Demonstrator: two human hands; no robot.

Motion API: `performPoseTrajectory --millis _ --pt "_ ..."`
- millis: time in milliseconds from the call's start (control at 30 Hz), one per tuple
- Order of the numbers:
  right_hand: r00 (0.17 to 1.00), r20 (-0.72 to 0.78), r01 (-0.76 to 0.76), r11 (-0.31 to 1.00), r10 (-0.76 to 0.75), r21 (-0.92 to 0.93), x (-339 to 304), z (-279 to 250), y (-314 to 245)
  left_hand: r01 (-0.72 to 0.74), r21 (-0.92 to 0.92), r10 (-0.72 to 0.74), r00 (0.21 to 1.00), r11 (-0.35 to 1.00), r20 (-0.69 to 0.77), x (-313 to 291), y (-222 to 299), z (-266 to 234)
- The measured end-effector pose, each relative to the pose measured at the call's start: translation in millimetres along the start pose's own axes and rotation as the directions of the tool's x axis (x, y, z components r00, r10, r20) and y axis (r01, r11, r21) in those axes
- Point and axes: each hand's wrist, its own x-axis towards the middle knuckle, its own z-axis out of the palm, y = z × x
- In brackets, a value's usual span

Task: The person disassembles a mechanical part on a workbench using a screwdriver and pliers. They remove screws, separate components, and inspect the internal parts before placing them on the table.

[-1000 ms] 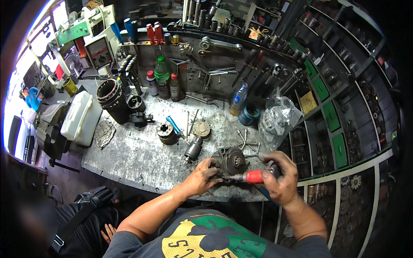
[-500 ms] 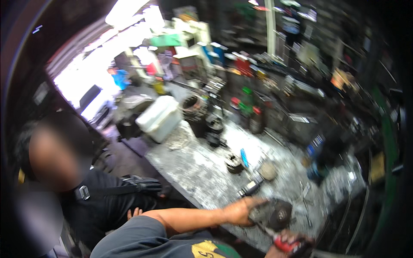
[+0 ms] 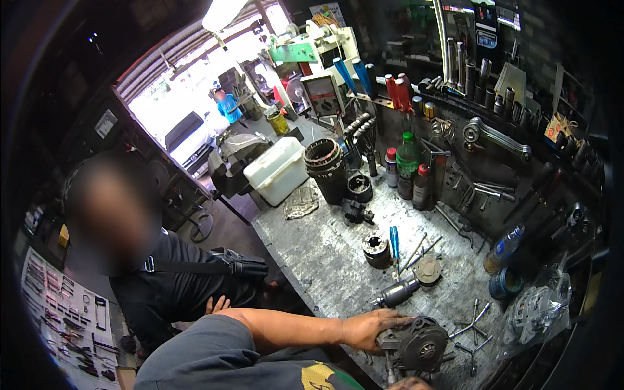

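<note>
My left hand (image 3: 369,328) grips the left side of a round grey metal motor housing (image 3: 422,346) that lies at the near edge of the worn metal workbench (image 3: 325,253). Only a sliver of my right hand (image 3: 408,385) shows at the bottom edge, just below the housing, and its fingers are hidden. A thin metal shaft (image 3: 389,374) stands between that hand and the housing. Beyond the housing lie a small rotor (image 3: 396,294), a round disc (image 3: 428,271), a short toothed cylinder (image 3: 377,249) and a blue-handled screwdriver (image 3: 394,240).
A person in black (image 3: 188,286) sits close on the left of the bench. A white plastic container (image 3: 279,170), a dark stator ring (image 3: 325,162) and bottles (image 3: 407,162) stand at the back. Long bolts (image 3: 471,320), a blue tin (image 3: 506,284) and a bagged part (image 3: 539,312) lie right.
The view has swung to the left, bringing the seated person and the open doorway into sight. My right hand with the red-handled screwdriver has slipped almost out of the bottom edge.
</note>
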Motion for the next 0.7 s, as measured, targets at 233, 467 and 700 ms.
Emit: performPoseTrajectory --millis 233,467,700 --pt "0.887 -0.432 0.183 0.983 -0.164 0.003 -34 11 32 -0.112 0.020 0.113 0.990 0.994 -0.084 5 0 -6" --pt "0.321 -0.903 -0.431 0.805 -0.286 -0.408 2 93 14 -0.028 0.043 0.028 0.999 0.999 -0.016 4 13 -13" --pt "0.733 -0.667 -0.165 0.919 -0.129 -0.359 -4 69 8 -0.023 0.058 0.021 0.999 0.998 0.035 5 8 -16"
